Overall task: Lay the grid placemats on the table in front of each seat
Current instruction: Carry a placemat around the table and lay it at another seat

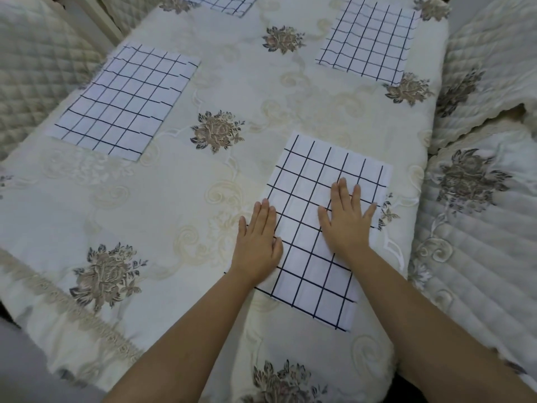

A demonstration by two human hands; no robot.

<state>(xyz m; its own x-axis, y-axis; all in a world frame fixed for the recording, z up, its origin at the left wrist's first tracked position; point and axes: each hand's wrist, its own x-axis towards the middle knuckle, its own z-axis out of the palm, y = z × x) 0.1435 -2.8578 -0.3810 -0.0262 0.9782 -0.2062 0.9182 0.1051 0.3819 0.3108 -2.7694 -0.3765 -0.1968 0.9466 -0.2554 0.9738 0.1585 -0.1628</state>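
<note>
Table [174, 286] under cream floral tablecloth [290, 106]; four grid mats flat on it: near-right placemat [313, 184], left placemat [125, 100], far-right placemat [369, 39], far placemat [223, 2] cut by frame

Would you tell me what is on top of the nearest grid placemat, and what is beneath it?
The right hand lies flat on the nearest placemat, and the left hand lies flat across its left edge. Beneath is the floral tablecloth; the part it covers is hidden.
</note>
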